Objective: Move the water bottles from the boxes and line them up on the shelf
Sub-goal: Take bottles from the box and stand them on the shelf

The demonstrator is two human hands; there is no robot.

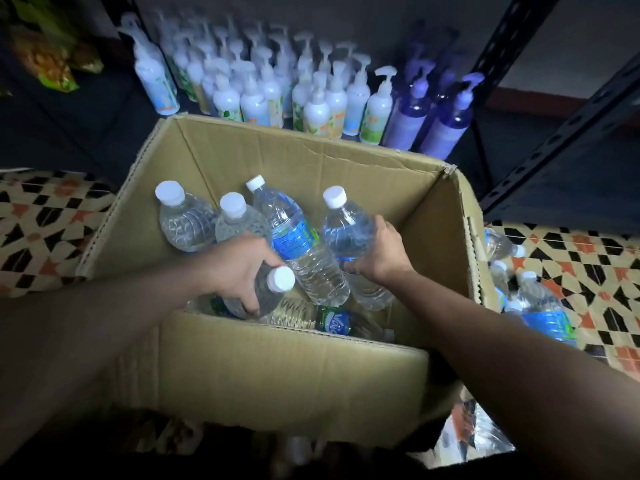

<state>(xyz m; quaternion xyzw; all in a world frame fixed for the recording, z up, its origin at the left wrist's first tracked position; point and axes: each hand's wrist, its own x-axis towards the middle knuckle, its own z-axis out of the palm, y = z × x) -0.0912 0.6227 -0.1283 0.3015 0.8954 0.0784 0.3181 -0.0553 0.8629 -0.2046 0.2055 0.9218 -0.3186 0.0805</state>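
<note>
Two bottles are held inside the open cardboard box (pixel 277 372), neither yet lifted clear of its walls. The left hand (pixel 239 268) is curled round the shoulder of a clear bottle (pixel 268 296) just below its white cap. The right hand (pixel 382 256) is wrapped round the lower body of a second bottle (pixel 346 230), which is tilted with its cap pointing away.

A slip is judged the chief risk. The bottles are of thin, smooth, see-through plastic with ribbed waists, they look full and so heavy for a one-handed grip, and their walls would be expected to give under a squeeze. A knock is also possible: a labelled bottle (pixel 298 237) leans between the two hands, touching or nearly touching both held ones (which cannot be told), and it could be dragged over as they are raised.

Further trouble may be met at the shelf (pixel 561 133), a dark metal frame with punched uprights. Its visible level is crowded with rounded white and purple pump bottles (pixel 315 105), which could be toppled by a careless placement. The box is of soft corrugated card, creased along its far wall, and may be buckled if leaned on. On the patterned tiled floor (pixel 45 216) at the right, loose bottles (pixel 543 306) lie where they could be kicked or rolled underfoot
</note>
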